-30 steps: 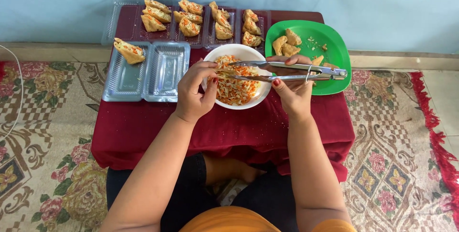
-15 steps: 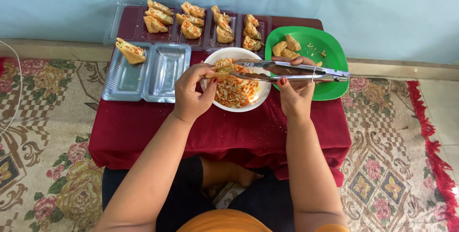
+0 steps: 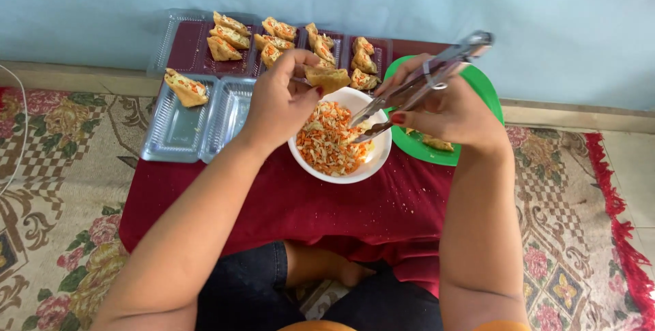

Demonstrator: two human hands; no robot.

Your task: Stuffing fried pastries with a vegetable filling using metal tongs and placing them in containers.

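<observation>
While left hand (image 3: 283,102) pinches golden tofu pocket (image 3: 327,77), right hand (image 3: 447,109) grips tongs (image 3: 416,85).

Bare dark red tablecloth (image 3: 286,201) lay open below the round white bowl of shredded filling (image 3: 339,143) at frame centre. Clear plastic trays (image 3: 205,123) blocked the left, filled trays of stuffed fried pockets (image 3: 273,41) the top, round green plate (image 3: 437,153) the right.

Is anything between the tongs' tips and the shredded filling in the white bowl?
Nothing visible. The right hand holds the metal tongs angled down, tips just over the filling in the white bowl. The left hand holds a fried pocket above the bowl's far rim.
</observation>
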